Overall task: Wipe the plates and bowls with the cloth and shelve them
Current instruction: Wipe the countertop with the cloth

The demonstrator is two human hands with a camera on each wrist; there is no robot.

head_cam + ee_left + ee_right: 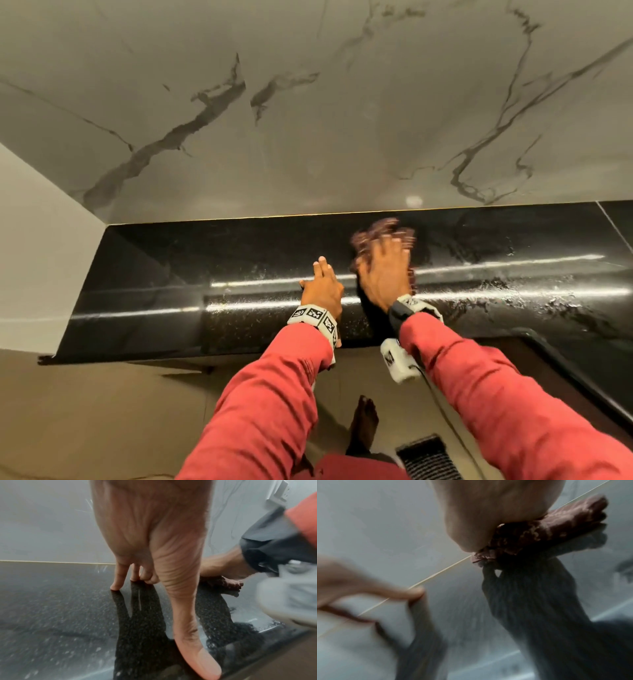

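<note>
No plate or bowl is in view. My right hand (387, 263) lies spread on a brown cloth (376, 229) and presses it flat against the black granite counter (171, 260); both are motion-blurred. In the right wrist view the cloth (556, 526) bunches out from under my palm (488, 513). My left hand (320, 274) is just left of it, straight fingertips (116, 585) touching the counter and holding nothing. In the left wrist view the right hand (223, 568) lies over the cloth (229, 584).
A grey marble wall (342, 120) rises behind the counter and a white side wall (34, 240) closes its left end. Water streaks (496, 284) glisten on the counter to the right. Below the front edge are the floor, a vent grille (428, 459) and my bare foot (364, 425).
</note>
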